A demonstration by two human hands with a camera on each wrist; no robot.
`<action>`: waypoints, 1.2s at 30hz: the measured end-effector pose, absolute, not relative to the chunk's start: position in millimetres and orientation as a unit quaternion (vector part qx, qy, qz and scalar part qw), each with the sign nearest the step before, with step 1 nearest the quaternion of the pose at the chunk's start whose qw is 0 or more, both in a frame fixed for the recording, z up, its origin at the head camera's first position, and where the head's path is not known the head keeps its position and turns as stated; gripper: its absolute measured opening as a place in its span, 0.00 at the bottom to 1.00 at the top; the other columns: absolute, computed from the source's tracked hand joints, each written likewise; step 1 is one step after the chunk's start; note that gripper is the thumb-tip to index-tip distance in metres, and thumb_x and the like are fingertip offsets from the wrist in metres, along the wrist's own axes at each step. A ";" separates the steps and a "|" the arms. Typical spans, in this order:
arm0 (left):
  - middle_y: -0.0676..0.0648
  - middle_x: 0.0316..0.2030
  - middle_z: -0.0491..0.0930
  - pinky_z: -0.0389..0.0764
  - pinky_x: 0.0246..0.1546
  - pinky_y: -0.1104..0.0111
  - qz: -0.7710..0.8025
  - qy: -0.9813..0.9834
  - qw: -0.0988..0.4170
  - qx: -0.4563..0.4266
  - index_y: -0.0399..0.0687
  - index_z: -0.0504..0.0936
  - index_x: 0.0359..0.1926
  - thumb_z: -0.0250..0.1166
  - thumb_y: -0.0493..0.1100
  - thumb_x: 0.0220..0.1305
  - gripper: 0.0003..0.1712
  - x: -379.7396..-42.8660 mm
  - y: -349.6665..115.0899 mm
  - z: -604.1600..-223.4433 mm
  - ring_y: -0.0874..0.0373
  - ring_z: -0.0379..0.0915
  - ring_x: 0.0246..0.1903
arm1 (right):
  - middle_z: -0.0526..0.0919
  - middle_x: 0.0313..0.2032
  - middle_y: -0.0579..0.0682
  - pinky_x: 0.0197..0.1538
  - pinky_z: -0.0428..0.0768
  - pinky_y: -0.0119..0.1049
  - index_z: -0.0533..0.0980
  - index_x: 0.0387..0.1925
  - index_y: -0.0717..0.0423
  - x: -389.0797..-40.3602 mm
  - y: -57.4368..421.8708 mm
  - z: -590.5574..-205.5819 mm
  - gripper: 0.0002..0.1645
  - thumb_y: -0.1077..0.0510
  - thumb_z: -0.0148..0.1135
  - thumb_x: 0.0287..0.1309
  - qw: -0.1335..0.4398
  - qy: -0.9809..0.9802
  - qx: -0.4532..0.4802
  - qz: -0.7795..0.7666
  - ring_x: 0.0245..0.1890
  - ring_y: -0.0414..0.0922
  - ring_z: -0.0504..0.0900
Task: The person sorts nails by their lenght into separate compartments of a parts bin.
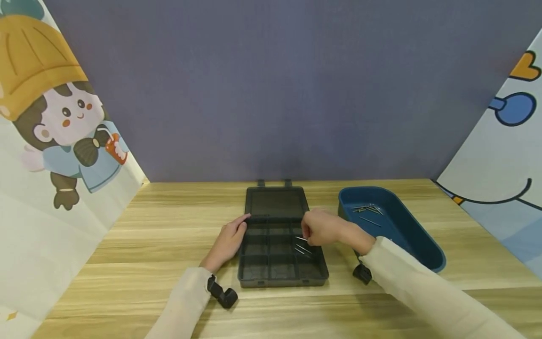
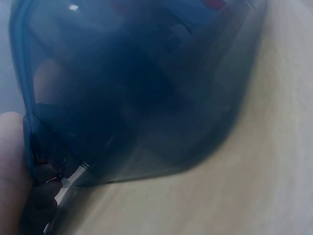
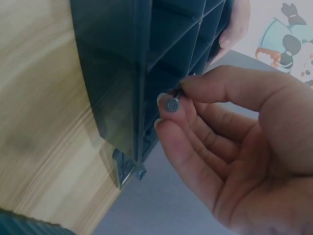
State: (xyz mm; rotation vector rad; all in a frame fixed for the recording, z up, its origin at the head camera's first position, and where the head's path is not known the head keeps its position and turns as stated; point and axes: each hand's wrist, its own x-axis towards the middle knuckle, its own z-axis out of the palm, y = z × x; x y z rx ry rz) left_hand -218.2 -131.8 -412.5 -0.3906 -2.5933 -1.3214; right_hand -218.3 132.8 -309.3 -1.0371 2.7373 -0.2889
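Observation:
A dark translucent divided box lies on the table with its lid folded back. My left hand rests against its left side, the index finger stretched toward the lid hinge. Over the right-hand compartments, my right hand pinches a nail between thumb and fingertips. Its patterned round head faces the right wrist camera; part of the shank is covered by the fingers. A few thin metal nails show in the box below that hand. The left wrist view is blurred.
To the right stands a deep blue tray with several loose nails inside. The wooden table meets a grey-purple panel behind the box. Cartoon-printed panels flank both sides.

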 end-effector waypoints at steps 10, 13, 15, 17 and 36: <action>0.36 0.61 0.72 0.66 0.64 0.50 -0.449 -0.878 0.102 -0.133 0.37 0.72 0.62 0.46 0.40 0.73 0.22 -218.6 -130.7 -413.3 0.42 0.66 0.63 | 0.74 0.12 0.41 0.21 0.63 0.28 0.78 0.13 0.50 -219.5 123.9 -318.8 0.14 0.71 0.60 0.41 0.119 0.935 -0.311 -0.122 0.14 0.36 0.62; 0.36 0.61 0.72 0.66 0.64 0.50 -0.445 -0.879 0.103 -0.136 0.36 0.72 0.62 0.46 0.39 0.73 0.22 -219.3 -130.8 -414.2 0.42 0.66 0.63 | 0.75 0.13 0.41 0.21 0.65 0.29 0.78 0.13 0.51 -219.1 122.3 -320.5 0.14 0.71 0.61 0.40 0.114 0.937 -0.308 -0.118 0.15 0.37 0.63; 0.36 0.61 0.72 0.67 0.64 0.50 -0.446 -0.879 0.103 -0.135 0.36 0.72 0.63 0.46 0.39 0.73 0.22 -219.4 -130.9 -414.2 0.42 0.66 0.63 | 0.76 0.14 0.42 0.21 0.67 0.30 0.78 0.14 0.50 -218.6 121.4 -321.8 0.13 0.71 0.62 0.40 0.109 0.940 -0.303 -0.116 0.15 0.37 0.66; 0.36 0.61 0.72 0.67 0.64 0.50 -0.446 -0.879 0.103 -0.134 0.36 0.72 0.63 0.46 0.39 0.73 0.22 -219.2 -131.2 -414.3 0.42 0.66 0.63 | 0.77 0.15 0.42 0.22 0.69 0.30 0.79 0.14 0.51 -218.5 120.3 -322.8 0.13 0.71 0.62 0.40 0.107 0.941 -0.298 -0.116 0.16 0.38 0.69; 0.35 0.61 0.71 0.67 0.63 0.49 -0.444 -0.880 0.099 -0.136 0.38 0.71 0.63 0.46 0.40 0.73 0.22 -219.6 -134.3 -416.8 0.41 0.66 0.63 | 0.81 0.22 0.47 0.25 0.74 0.33 0.81 0.21 0.55 -216.7 119.1 -321.5 0.10 0.72 0.64 0.41 0.126 0.941 -0.290 -0.121 0.20 0.40 0.72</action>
